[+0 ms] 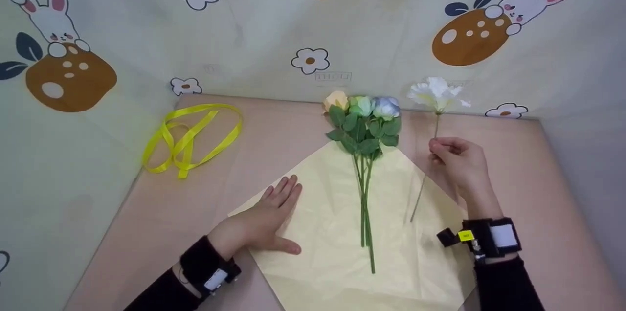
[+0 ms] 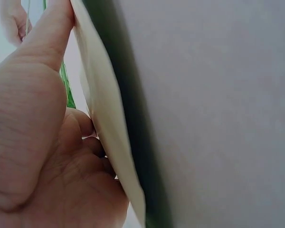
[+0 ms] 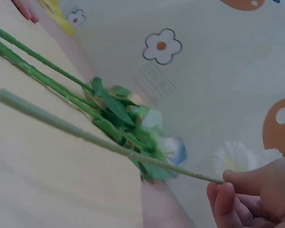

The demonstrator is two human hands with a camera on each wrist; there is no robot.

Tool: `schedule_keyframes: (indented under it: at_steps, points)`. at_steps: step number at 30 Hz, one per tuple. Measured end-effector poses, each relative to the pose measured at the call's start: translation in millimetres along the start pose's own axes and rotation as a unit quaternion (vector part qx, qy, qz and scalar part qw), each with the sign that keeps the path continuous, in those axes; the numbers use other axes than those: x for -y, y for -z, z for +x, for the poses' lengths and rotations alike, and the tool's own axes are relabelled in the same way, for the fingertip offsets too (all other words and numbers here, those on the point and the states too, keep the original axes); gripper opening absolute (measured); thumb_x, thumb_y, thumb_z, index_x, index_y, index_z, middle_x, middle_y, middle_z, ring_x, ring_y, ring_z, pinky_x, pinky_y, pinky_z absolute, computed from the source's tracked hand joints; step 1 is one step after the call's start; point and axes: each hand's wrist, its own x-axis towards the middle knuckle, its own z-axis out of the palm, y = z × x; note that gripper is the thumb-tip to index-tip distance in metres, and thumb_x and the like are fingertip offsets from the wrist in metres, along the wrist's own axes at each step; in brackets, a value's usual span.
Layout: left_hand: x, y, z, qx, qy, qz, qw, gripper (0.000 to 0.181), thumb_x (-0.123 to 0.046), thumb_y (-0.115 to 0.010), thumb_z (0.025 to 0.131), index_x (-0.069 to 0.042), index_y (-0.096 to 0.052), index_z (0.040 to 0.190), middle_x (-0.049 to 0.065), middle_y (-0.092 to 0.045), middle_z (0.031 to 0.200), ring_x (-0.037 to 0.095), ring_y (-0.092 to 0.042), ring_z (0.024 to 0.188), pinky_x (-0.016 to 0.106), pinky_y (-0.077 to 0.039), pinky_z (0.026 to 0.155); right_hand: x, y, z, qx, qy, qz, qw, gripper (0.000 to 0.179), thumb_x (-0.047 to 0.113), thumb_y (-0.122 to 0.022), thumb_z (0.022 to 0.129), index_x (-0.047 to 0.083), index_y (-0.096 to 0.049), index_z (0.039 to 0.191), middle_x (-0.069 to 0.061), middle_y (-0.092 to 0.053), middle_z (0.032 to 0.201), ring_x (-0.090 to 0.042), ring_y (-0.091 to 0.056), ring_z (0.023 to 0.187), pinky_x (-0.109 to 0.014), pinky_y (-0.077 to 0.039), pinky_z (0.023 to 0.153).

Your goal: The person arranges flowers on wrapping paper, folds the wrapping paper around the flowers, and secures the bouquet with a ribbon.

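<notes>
My right hand (image 1: pixel 459 162) pinches the thin stem of a white artificial flower (image 1: pixel 436 94) between thumb and fingers. In the right wrist view the stem's cut end (image 3: pixel 9 97) points away from that hand (image 3: pixel 256 194), above the paper. On a cream sheet of wrapping paper (image 1: pixel 318 223) lie three artificial flowers: an orange one (image 1: pixel 337 101), a green one (image 1: pixel 362 105) and a blue one (image 1: pixel 386 107), their green stems crossing. My left hand (image 1: pixel 269 218) rests on the paper's left part with fingers straight and thumb apart. The left wrist view shows its palm (image 2: pixel 80 175) at the paper's edge (image 2: pixel 109 104).
A looped yellow ribbon (image 1: pixel 190 140) lies at the table's back left. The pinkish table (image 1: pixel 171 223) meets a printed cloth backdrop (image 1: pixel 254 32) behind the blooms and along the sides. Each wrist carries a black strap (image 1: pixel 489 236).
</notes>
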Motion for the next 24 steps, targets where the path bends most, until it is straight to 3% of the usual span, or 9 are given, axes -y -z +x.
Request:
schedule_keyframes:
  at_steps: [5,13,24]
  points:
    - [1.3,-0.6,-0.4,0.001,-0.002,-0.001,1.0000,0.134,-0.063,-0.083,0.091,0.005,0.000,0.172,0.025,0.014,0.179,0.041,0.013,0.166,0.059,-0.003,0.133,8.7,-36.9,-8.7,0.047,0.028,0.064,0.9965,0.031,0.006,-0.072,0.106,-0.014,-0.068,0.130,-0.017,-0.076,0.113,-0.012,-0.074,0.087,-0.026,-0.063,0.083]
    - [-0.5,1.5,0.4,-0.002,-0.008,-0.006,0.9999,0.133,-0.062,-0.084,0.091,0.005,-0.001,0.172,0.026,0.014,0.179,0.042,0.012,0.167,0.059,-0.002,0.133,19.8,-75.4,-17.7,0.082,0.056,0.076,0.9921,0.025,-0.001,-0.072,0.104,-0.015,-0.070,0.125,-0.024,-0.077,0.112,-0.012,-0.075,0.080,-0.026,-0.064,0.078]
    - [-1.1,0.9,0.2,0.001,-0.003,-0.006,1.0000,0.133,-0.060,-0.084,0.091,0.006,-0.002,0.172,0.027,0.013,0.179,0.042,0.012,0.167,0.060,-0.003,0.133,14.6,-107.4,-3.2,0.118,0.025,-0.024,0.9925,0.024,0.004,-0.077,0.102,-0.011,-0.075,0.121,-0.020,-0.078,0.109,-0.015,-0.077,0.079,-0.031,-0.065,0.078]
